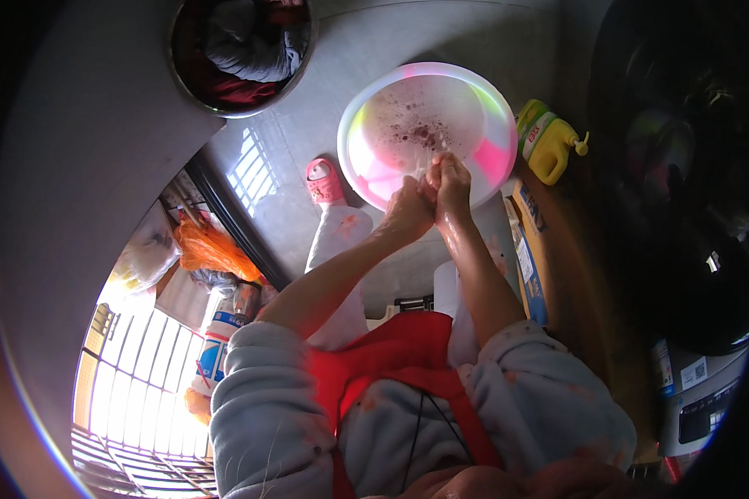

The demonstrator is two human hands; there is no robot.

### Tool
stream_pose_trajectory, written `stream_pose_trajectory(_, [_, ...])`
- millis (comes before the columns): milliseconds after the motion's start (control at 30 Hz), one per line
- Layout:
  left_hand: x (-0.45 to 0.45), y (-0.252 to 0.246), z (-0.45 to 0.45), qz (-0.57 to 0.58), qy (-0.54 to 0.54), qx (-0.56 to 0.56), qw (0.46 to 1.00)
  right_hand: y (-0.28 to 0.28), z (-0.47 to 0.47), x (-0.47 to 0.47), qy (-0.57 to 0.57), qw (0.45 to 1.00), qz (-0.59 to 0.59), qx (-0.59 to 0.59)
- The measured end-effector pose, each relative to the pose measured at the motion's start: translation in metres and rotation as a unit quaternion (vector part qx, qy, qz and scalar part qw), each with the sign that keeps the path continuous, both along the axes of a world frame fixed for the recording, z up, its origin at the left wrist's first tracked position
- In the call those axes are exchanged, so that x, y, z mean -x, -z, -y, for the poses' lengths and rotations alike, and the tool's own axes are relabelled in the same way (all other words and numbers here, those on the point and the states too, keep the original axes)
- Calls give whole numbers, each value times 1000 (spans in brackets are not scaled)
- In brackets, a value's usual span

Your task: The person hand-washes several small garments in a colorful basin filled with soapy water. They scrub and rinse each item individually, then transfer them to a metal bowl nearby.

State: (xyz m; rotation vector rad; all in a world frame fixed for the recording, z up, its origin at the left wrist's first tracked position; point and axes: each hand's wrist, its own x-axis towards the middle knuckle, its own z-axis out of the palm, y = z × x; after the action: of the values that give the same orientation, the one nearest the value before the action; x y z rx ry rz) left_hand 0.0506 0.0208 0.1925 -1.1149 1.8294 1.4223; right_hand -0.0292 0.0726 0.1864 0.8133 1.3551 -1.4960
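Observation:
A round plastic basin point(504, 93), white with pink and yellow-green patches, stands on the floor before me. Murky water point(406, 106) with dark bubbles or specks lies in it. Over the basin's near rim, my left hand point(411, 209) and my right hand point(450, 184) are pressed together with fingers curled in. Both look wet, and drips seem to fall from them into the basin. Whether something small is squeezed between them is hidden by the fingers.
A metal-rimmed tub point(215, 111) of dark red and grey cloth stands at upper left. Right of the basin are a yellow pump bottle point(549, 146) and a cardboard box point(530, 218). A dark round appliance door point(674, 162) is at far right. Plastic bags point(215, 249) lie left.

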Motion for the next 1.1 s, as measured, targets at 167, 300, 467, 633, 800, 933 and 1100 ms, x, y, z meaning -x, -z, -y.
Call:
stream_pose_trajectory(167, [17, 5, 4, 46, 131, 58, 989, 13, -9, 9, 108, 993, 28, -43])
stream_pose_trajectory(300, [30, 11, 10, 10, 231, 58, 971, 22, -18, 9, 151, 987, 33, -32])
stream_pose_trajectory(467, [13, 8, -5, 18, 155, 97, 983, 25, -23, 1, 41, 997, -43, -45])
stream_pose_trajectory(633, [-9, -16, -3, 82, -69, -180, 978, 15, -27, 6, -6, 999, -6, 43])
stream_pose_trajectory(800, [-4, -59, -7, -79, -433, -771, 459, 0, -17, 10, 55, 887, 134, 439])
stream_pose_trajectory(933, [6, -71, -35, -140, -486, -812, 292, -15, -9, 12, 96, 750, -95, 648])
stream_pose_trajectory(1100, [-7, -55, -20, -24, -416, -795, 440, -32, -17, 30, 9, 833, 210, 513])
